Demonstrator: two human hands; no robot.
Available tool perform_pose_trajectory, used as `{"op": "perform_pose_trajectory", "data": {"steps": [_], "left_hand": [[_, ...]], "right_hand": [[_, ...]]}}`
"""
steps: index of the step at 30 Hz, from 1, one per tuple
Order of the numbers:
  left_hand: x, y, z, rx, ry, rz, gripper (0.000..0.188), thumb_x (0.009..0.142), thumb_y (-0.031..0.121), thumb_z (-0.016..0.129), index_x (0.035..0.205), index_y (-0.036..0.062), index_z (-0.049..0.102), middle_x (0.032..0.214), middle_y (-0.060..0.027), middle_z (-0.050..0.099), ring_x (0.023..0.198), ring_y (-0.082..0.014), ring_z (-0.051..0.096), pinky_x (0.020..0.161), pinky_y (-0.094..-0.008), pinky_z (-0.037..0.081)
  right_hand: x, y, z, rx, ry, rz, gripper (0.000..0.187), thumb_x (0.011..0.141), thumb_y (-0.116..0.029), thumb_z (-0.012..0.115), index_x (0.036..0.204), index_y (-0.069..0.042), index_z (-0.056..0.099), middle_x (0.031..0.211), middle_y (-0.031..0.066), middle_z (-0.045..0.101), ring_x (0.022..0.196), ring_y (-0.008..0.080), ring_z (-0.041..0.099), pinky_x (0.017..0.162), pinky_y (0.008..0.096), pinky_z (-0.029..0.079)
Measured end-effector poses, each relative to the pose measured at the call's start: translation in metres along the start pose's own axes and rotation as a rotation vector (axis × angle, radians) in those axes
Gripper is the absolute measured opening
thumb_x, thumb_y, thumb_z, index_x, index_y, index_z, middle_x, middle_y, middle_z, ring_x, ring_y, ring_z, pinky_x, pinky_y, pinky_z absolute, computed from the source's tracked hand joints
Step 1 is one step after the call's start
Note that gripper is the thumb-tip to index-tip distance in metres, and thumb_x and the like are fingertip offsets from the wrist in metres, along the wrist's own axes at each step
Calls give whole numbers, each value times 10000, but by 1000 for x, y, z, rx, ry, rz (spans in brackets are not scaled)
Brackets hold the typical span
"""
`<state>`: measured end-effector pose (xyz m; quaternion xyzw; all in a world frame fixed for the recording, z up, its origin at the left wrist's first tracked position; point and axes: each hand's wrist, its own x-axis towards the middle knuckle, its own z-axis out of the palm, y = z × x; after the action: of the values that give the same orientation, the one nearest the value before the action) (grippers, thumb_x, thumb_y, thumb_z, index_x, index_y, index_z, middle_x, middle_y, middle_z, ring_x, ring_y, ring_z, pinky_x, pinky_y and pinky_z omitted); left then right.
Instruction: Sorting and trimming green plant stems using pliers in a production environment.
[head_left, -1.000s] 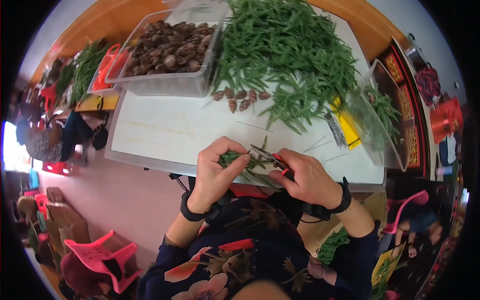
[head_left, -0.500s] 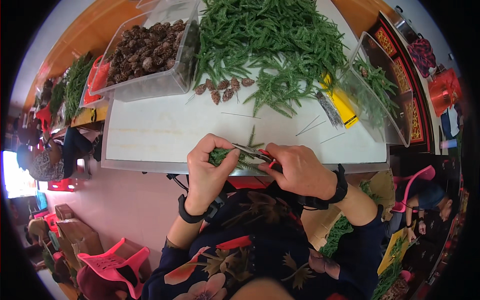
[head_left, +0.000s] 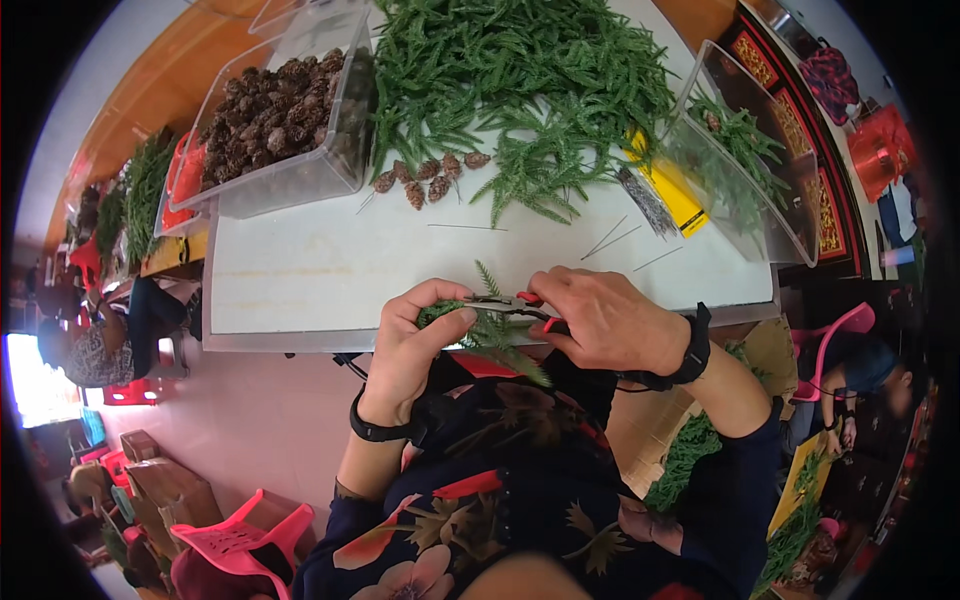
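My left hand (head_left: 415,335) pinches a green artificial pine sprig (head_left: 492,338) between thumb and fingers at the table's front edge. One tip of the sprig points up toward the table; another hangs down over the edge. My right hand (head_left: 618,322) is closed around the red-handled pliers (head_left: 507,305). Their metal jaws lie across the sprig next to my left fingertips. Whatever the jaws grip there is too small to make out. Beyond my hands, a thin wire (head_left: 467,226) and several more wires (head_left: 612,238) lie on the white table (head_left: 320,290).
A clear bin (head_left: 285,185) full of pine cones stands at the far left. Several loose cones (head_left: 438,188) lie beside a big heap of green sprigs (head_left: 520,75). At right are a wire bundle (head_left: 648,203), a yellow packet (head_left: 682,205) and a tilted clear bin (head_left: 745,190) with sprigs.
The pliers have turned more level, and their handles are spread a little wider. More of the sprig now shows below the jaws. The whole view has shifted slightly.
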<state>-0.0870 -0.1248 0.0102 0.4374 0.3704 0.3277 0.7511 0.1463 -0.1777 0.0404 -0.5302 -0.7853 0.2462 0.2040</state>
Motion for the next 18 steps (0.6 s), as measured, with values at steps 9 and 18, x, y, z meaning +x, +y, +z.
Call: {"op": "perform_pose_trajectory", "data": {"steps": [9,18], "left_hand": [[3,6,3,75,-109,4,149,853,-7,657,1001,-18,654,867,-10,661,772,-59,585,710,-197,463],[7,5,14,188,-150,119,237,868,33,636,1093,-38,624,929,-47,671,794,-88,608,750,-217,476]], "right_hand": [[-16,-8,-2,-78,-54,101,278,821,-207,686,939,-7,534,774,170,620,743,403,624,643,463,495],[-39,-13,-3,-67,109,187,254,807,-224,671,900,-15,560,688,182,627,666,413,622,582,482,487]]}}
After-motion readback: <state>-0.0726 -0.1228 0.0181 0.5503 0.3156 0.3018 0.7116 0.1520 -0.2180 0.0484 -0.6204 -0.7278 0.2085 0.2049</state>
